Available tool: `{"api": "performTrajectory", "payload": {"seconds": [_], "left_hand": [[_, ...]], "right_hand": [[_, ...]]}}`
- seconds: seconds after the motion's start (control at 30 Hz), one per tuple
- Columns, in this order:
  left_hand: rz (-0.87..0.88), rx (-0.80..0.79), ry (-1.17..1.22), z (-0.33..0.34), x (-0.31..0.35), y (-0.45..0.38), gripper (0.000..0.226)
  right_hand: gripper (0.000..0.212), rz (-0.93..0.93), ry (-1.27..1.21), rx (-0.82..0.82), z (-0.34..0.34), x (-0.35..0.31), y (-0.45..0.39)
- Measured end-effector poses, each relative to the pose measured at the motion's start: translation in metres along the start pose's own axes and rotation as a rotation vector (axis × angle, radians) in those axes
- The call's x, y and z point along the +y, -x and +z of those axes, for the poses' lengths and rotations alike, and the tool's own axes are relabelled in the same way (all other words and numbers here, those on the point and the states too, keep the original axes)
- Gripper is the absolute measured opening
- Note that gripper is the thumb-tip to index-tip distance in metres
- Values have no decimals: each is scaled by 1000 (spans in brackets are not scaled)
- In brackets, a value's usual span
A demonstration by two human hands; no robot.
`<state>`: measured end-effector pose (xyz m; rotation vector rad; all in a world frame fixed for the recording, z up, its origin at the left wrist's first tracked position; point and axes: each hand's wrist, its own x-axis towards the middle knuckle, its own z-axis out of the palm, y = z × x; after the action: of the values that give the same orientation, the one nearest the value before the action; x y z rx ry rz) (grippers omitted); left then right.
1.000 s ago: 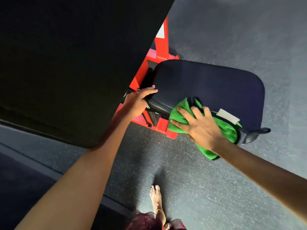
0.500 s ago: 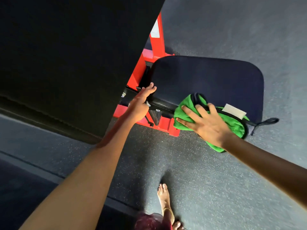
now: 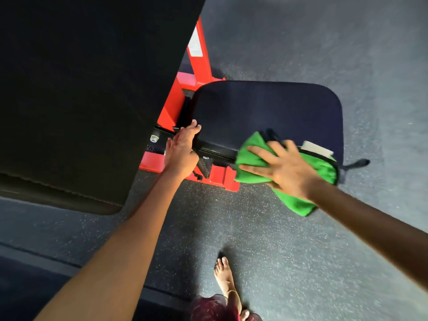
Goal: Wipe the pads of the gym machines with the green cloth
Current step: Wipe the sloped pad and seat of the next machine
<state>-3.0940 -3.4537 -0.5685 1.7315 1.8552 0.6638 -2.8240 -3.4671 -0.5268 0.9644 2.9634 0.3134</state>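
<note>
Left of the seat pad [image 3: 266,110], the left hand [image 3: 181,150] rests with straight fingers on its corner, steadying it. On the pad's near edge the right hand [image 3: 286,169] presses the green cloth [image 3: 252,161] flat, fingers spread, part of it hanging over the side. Wiping this pad is under way, I judge; the far surface likely comes next. The white label [image 3: 194,46] on the red frame [image 3: 201,63] beyond the pad and the cloth's white tag [image 3: 317,149] are unreadable.
</note>
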Motion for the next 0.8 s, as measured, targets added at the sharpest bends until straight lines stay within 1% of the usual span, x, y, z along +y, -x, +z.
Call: {"api": "performTrajectory", "payload": {"seconds": [0.03,0.07,0.1,0.17,0.2,0.27,0.33,0.37,0.4,0.43,0.47,0.53,0.57,0.6,0.63,0.67,0.73,0.77,0.8], "left_hand": [[-20,24,-50,-1,3,0,76],[-37,46,-88,-3,8,-1,73],[-50,60,-127,-4,15,-1,70],[-74,76,-222,-5,27,-3,61],[-84,92,-261,-5,33,-4,56],[-101,137,-311,-3,43,-7,46],[-131,171,-345,-2,48,-10,39],[-149,184,-359,2,52,-12,36],[-164,200,-367,7,55,-15,34],[-172,215,-362,12,58,-17,33],[-160,225,-342,18,61,-18,34],[-95,193,-294,33,72,-25,40],[-70,148,-280,40,80,-30,43],[-58,109,-271,47,88,-35,46],[-68,88,-263,54,97,-42,48],[-107,82,-246,61,106,-49,49],[-206,111,-212,71,119,-56,50],[-237,139,-207,76,123,-56,50],[-253,169,-216,80,125,-57,49]], "right_hand": [[91,22,-41,-10,-4,12,20],[90,47,-83,-20,-7,24,35],[82,67,-124,-26,-9,34,46],[61,132,-201,-8,-7,51,54],[57,193,-248,1,-6,58,49],[56,430,-341,-3,-4,70,31],[55,731,-331,-29,-3,79,5],[55,834,-290,-52,-4,77,-6],[54,867,-240,-79,-6,71,-14],[54,838,-208,-105,-6,60,-20],[54,755,-202,-111,-5,47,-22],[53,509,-223,-90,-6,33,-13],[53,419,-242,-86,-8,38,-6],[52,381,-248,-78,-7,50,-2],[52,415,-242,-70,-5,66,0],[51,513,-245,-74,-1,84,-2],[52,790,-266,-105,3,112,-8],[52,882,-244,-121,3,114,-12],[52,908,-213,-136,5,110,-15]]}}
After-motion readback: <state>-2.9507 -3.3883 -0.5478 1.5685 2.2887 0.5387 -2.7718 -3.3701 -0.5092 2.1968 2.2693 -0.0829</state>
